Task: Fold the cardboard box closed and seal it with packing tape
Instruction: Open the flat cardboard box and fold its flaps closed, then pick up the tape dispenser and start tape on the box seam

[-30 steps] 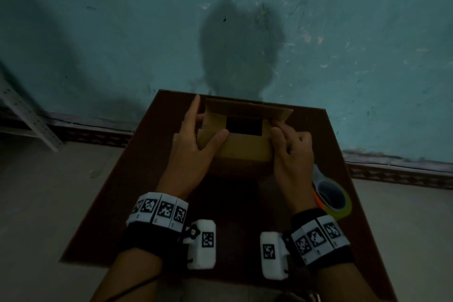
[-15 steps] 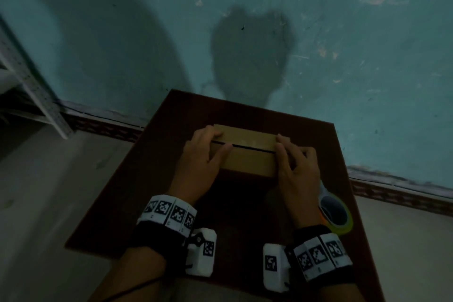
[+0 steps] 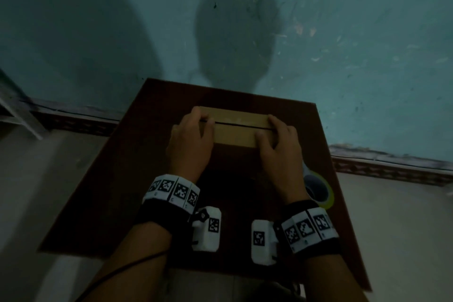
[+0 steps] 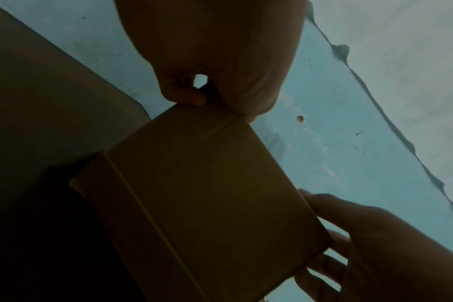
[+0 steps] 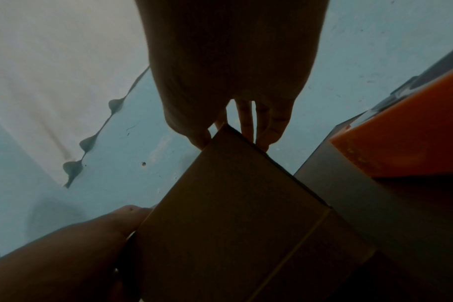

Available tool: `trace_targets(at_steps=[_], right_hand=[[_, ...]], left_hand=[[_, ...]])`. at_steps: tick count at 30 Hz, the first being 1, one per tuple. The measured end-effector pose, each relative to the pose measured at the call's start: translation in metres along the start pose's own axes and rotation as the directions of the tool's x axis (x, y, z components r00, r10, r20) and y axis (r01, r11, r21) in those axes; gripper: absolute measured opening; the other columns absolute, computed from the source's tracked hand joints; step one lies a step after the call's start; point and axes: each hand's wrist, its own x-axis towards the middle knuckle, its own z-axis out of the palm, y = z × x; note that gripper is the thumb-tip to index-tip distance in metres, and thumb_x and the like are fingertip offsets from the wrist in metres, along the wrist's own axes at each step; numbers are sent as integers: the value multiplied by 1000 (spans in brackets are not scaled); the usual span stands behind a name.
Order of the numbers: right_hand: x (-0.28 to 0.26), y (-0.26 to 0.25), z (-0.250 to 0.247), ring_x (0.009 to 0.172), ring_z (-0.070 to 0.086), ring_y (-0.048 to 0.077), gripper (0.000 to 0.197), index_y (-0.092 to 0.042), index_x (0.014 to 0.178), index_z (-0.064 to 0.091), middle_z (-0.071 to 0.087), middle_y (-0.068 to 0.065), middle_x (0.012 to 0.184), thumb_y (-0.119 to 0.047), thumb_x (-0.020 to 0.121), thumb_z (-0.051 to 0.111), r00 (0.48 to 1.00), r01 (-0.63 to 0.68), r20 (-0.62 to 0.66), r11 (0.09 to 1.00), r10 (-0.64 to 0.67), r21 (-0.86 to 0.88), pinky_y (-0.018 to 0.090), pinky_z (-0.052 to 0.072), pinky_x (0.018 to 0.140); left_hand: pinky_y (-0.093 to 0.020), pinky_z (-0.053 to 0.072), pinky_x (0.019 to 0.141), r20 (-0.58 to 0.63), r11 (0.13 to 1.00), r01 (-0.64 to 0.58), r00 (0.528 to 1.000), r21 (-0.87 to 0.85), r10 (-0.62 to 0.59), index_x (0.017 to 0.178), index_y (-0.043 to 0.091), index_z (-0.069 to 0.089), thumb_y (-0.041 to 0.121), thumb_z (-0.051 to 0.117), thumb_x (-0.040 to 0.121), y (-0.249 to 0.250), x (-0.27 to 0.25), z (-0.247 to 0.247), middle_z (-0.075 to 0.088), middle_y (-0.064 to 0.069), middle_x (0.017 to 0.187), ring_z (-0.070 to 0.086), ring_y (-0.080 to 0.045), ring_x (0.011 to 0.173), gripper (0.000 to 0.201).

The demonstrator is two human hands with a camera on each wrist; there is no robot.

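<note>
The small brown cardboard box (image 3: 234,127) sits on the dark brown table (image 3: 117,191) with its top flaps folded down, a thin dark gap between them. The left hand (image 3: 190,141) grips the box's left end and the right hand (image 3: 278,147) grips its right end, fingers curled over the top. The yellow roll of packing tape (image 3: 318,190) lies on the table just right of the right hand.

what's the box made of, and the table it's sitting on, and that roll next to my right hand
Box: plain brown cardboard, matte, with creased fold lines and a dark seam where the flaps meet.
Table: looks like dark reddish-brown board, wood or laminate; too dim to tell which.
Tape roll: likely plastic packing tape, slightly glossy, with a yellowish rim; an orange part shows beside it in the right wrist view.
</note>
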Motion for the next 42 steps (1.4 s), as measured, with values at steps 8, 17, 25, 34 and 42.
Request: trace_targets(at_steps=[8, 17, 25, 34, 42], right_hand=[[-6, 7, -2, 135, 50, 25, 63, -21, 159, 37, 38, 7, 157, -58, 107, 40, 984, -176, 36, 984, 176, -2, 42, 45, 110], [0, 13, -11, 123, 52, 30, 52, -16, 134, 55, 53, 12, 136, -56, 108, 35, 959, -271, -127, 952, 254, -140, 54, 43, 107], [-5, 30, -32, 133, 47, 41, 60, -4, 137, 45, 48, 22, 143, -37, 94, 69, 903, -410, -66, 803, 425, -432, 53, 43, 109], [-13, 58, -43, 134, 52, 43, 86, -2, 141, 41, 52, 23, 143, -53, 84, 80, 866, -372, 31, 684, 500, -627, 55, 45, 109], [-7, 69, -47, 99, 68, 33, 51, -5, 124, 63, 63, 9, 96, -44, 93, 73, 844, -290, 154, 679, 514, -675, 49, 55, 98]], left_hand=[[-39, 40, 83, -27, 998, -5, 1000, 57, 6, 123, 27, 58, 42, 43, 111, 3, -1, 2, 66, -1, 132, 58, -29, 120, 24], [-41, 40, 85, -36, 998, 10, 999, 59, -8, 122, 26, 57, 43, 42, 111, 4, 3, 4, 63, -2, 134, 56, -30, 123, 25], [-43, 43, 84, -32, 999, -4, 999, 44, 6, 119, 26, 56, 45, 45, 109, 0, 4, 1, 65, -3, 129, 58, -31, 120, 24], [-48, 49, 89, -20, 999, -17, 1000, 43, 18, 124, 26, 56, 47, 43, 109, 0, 3, 0, 65, -3, 131, 58, -31, 122, 28], [-46, 48, 86, -27, 996, -39, 999, 86, 41, 128, 24, 57, 43, 44, 110, 1, 4, 1, 65, -6, 131, 59, -32, 122, 29]])
